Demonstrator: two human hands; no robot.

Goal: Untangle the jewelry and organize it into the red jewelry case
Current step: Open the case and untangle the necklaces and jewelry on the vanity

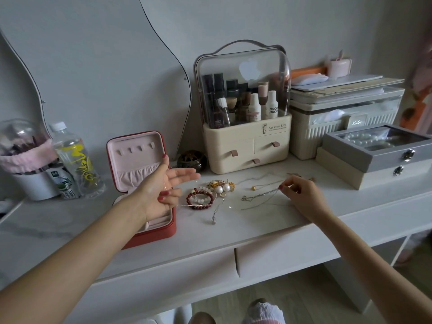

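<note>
At centre frame the right hand (301,192) pinched a thin silver chain (261,195) from the tangle; the left hand (161,190) hovered, partly open and empty. The red jewelry case (140,183) (lid up, at left) apparently held nothing; bracelets (199,199) waited.

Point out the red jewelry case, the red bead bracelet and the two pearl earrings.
red jewelry case (163,232): head view, on its red outer front wall.
red bead bracelet (189,199): head view, on its left beads.
pearl earrings (219,189): head view, on the left pearl.
</note>
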